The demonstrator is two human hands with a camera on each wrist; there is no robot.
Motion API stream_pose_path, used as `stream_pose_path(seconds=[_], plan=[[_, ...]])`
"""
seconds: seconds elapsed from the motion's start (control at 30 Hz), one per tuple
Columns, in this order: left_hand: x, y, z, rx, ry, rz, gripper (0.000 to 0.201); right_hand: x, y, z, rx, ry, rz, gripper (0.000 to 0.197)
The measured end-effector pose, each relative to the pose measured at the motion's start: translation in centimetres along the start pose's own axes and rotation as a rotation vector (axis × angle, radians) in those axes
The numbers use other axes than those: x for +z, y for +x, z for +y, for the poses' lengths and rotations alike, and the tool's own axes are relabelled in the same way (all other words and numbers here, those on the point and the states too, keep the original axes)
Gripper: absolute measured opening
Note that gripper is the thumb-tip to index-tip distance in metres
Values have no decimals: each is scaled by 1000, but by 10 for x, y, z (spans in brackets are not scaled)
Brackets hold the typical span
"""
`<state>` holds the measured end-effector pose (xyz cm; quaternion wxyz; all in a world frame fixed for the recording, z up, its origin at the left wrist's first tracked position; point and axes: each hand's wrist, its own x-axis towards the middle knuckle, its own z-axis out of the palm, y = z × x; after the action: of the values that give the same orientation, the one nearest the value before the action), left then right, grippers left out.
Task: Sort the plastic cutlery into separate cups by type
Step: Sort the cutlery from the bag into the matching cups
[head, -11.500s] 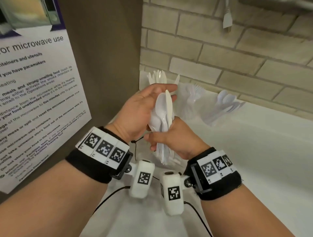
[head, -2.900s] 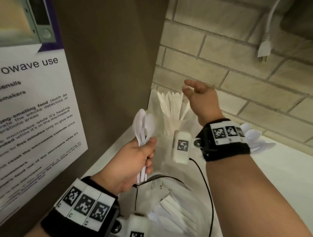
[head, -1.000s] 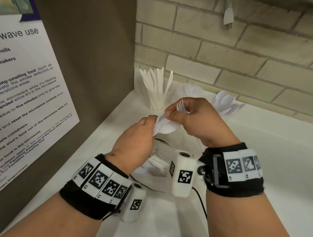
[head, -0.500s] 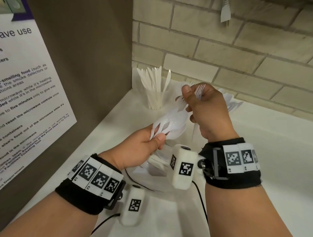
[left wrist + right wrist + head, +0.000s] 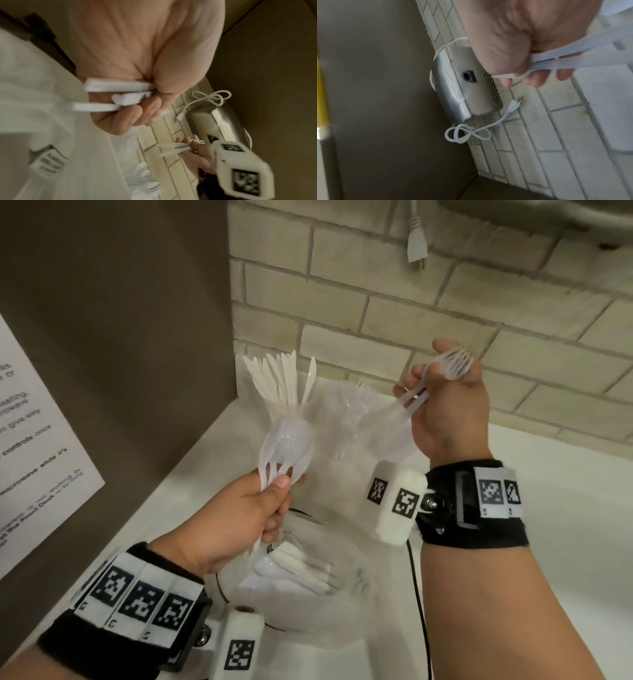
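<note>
My left hand [image 5: 260, 505] grips a bunch of white plastic spoons [image 5: 289, 441] by their handles, bowls up, above the bag of mixed cutlery [image 5: 301, 573]. The spoon handles [image 5: 118, 86] stick out of its fist in the left wrist view. My right hand [image 5: 442, 392] is raised to the right and holds a few white forks [image 5: 452, 364], tines up, in front of the brick wall. Their handles [image 5: 583, 56] cross its palm in the right wrist view. A clear cup of knives [image 5: 279, 381] stands in the back corner, and a cup with forks [image 5: 356, 397] sits beside it.
A brown side panel [image 5: 120, 337] with a microwave notice [image 5: 37, 460] closes the left. A loose white plug [image 5: 416, 244] hangs on the brick wall above. A metal appliance [image 5: 467, 86] is mounted higher up. The white counter [image 5: 561, 508] runs to the right.
My right hand has pulled the forks out of the bunch and lifted them up and to the right. The left hand keeps the spoons and has turned them more upright.
</note>
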<state>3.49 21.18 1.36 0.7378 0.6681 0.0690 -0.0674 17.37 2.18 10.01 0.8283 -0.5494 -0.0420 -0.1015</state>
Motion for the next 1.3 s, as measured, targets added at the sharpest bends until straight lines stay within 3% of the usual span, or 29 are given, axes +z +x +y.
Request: stream_pose_path(seconds=[0.1,0.17,0.33,0.43,0.6,0.7,0.77,0.9,1.0,1.1,1.2,1.3], plan=[[5,6,3,-33,-117,55,26,3,30,5,-230,44,-65,25],[9,10,5,-61,-160,82,22,11,43,15,-295,-18,-138,21],[14,15,5,-81,-161,87,20,15,62,57,-127,-251,-148,29],[12,16,5,-88,-173,93,21,6,66,79,-10,-457,-109,23],[11,18,3,-95,-230,102,18,2,60,89,-48,-606,-122,15],[13,18,1,-93,-227,100,19,4,56,92,3,-904,-258,27],[13,18,1,-88,-221,93,19,7,54,87,-32,-963,-253,30],[15,16,5,-74,-239,29,20,20,28,57,-114,-764,-226,25],[20,11,10,-41,-250,-79,30,28,-12,34,104,-494,-518,30],[26,5,12,-11,-211,-174,33,24,-40,24,373,-372,-827,66],[31,-2,11,-15,-154,-276,35,17,-60,20,469,-306,-935,73],[37,-7,10,-63,-142,-372,26,10,-78,20,416,-262,-969,59]])
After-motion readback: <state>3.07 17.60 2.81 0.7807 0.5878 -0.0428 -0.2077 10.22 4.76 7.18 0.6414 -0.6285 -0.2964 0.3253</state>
